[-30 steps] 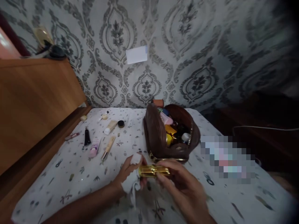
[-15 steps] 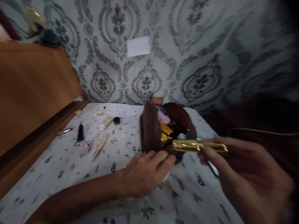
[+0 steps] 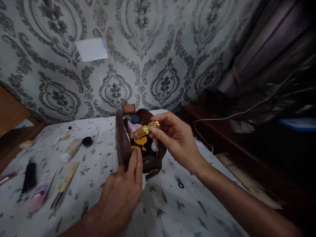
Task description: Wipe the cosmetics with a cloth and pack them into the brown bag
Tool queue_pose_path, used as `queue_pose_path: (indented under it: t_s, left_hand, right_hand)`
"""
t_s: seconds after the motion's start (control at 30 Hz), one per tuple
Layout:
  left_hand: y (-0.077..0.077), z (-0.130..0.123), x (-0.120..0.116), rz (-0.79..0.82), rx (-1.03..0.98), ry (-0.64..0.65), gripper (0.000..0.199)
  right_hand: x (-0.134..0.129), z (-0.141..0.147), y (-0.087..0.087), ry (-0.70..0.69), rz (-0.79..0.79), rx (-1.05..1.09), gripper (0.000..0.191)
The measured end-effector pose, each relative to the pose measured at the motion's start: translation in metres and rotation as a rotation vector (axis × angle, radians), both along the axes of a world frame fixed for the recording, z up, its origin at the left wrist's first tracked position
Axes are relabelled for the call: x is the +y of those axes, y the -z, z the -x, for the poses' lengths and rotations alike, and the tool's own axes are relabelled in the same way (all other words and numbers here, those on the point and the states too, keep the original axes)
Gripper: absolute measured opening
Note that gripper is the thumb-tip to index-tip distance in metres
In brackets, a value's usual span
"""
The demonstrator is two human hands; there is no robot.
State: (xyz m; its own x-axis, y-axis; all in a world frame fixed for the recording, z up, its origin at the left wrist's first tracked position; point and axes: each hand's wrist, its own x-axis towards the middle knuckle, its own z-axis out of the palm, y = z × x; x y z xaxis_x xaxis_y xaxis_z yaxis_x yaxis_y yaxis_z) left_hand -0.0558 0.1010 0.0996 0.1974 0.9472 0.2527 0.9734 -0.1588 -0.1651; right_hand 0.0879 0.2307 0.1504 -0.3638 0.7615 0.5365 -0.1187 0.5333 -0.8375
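My right hand (image 3: pixel 176 140) pinches a shiny gold cosmetic tube (image 3: pixel 144 131) between thumb and fingers. It is tilted over the open mouth of a brown zippered makeup bag (image 3: pixel 122 138). My left hand (image 3: pixel 120 191) lies at the bag's near side, its first two fingers stretched out and their tips at the rim, touching or close to a round yellow item (image 3: pixel 136 148). Inside the bag are a pink tube (image 3: pixel 131 130), a dark blue lid (image 3: pixel 135 118), a white cap (image 3: pixel 154 146) and darker items partly hidden.
Left on the patterned cloth (image 3: pixel 98 184) lie a beige tube (image 3: pixel 71 149), a black round jar (image 3: pixel 87 142), a black tube (image 3: pixel 29 176), a pink tube with purple print (image 3: pixel 40 194) and brushes (image 3: pixel 64 186). A white cable (image 3: pixel 227 117) hangs at right.
My right hand has brought the gold tube from the right to over the bag's opening. My left fingers have shifted to the rim and straightened. The view has turned right.
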Motion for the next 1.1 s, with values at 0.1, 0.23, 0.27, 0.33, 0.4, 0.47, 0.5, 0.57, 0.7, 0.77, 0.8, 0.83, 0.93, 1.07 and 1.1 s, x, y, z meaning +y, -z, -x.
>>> queue_pose_path:
  t_s: [0.1,0.23,0.27,0.33,0.4,0.47,0.5,0.57,0.7,0.77,0.8,0.83,0.93,1.07,1.1]
  left_hand:
    - [0.004,0.003,0.003,-0.015,0.008,0.0,0.08]
    - [0.002,0.007,0.006,-0.03,0.072,0.039,0.071]
    - [0.0,0.008,0.007,-0.045,0.092,0.064,0.068]
    - [-0.002,0.01,0.008,-0.08,0.114,0.109,0.064]
    - [-0.002,0.013,0.008,-0.111,0.106,0.151,0.063]
    - [0.0,0.016,0.008,-0.112,0.074,0.187,0.064]
    - [0.001,0.018,0.008,-0.111,0.058,0.205,0.065]
    - [0.003,0.021,0.007,-0.108,0.044,0.24,0.065]
    - [0.004,0.023,0.008,-0.107,0.089,0.274,0.062]
    - [0.003,0.023,0.009,-0.117,0.126,0.281,0.057]
    - [0.002,0.023,0.009,-0.121,0.142,0.281,0.056]
    - [0.001,0.023,0.009,-0.126,0.155,0.277,0.055]
    - [-0.002,0.02,0.008,-0.139,0.177,0.256,0.054]
    - [-0.004,0.017,0.008,-0.152,0.194,0.24,0.053]
    - [-0.004,0.017,0.008,-0.15,0.195,0.242,0.053]
  right_hand:
    - [0.008,0.008,0.004,-0.079,-0.029,-0.098,0.019]
    - [0.013,0.016,0.003,-0.106,-0.081,-0.195,0.017]
    - [0.015,0.017,0.002,-0.102,-0.092,-0.208,0.018]
    - [0.017,0.02,0.001,-0.103,-0.107,-0.228,0.02]
    - [0.02,0.021,0.001,-0.119,-0.114,-0.247,0.017]
    - [0.022,0.023,0.002,-0.134,-0.122,-0.266,0.013]
    - [0.023,0.023,0.003,-0.137,-0.129,-0.274,0.012]
    - [0.024,0.023,0.005,-0.131,-0.145,-0.275,0.011]
    - [0.025,0.021,0.005,-0.081,-0.154,-0.221,0.012]
    - [0.027,0.019,0.003,-0.053,-0.153,-0.216,0.011]
    - [0.028,0.017,0.002,-0.043,-0.154,-0.226,0.011]
    - [0.029,0.015,0.0,-0.035,-0.156,-0.245,0.01]
    - [0.03,0.008,-0.002,-0.018,-0.15,-0.312,0.01]
    - [0.027,0.001,-0.003,0.005,-0.163,-0.357,0.01]
    - [0.026,0.0,-0.003,0.012,-0.168,-0.361,0.01]
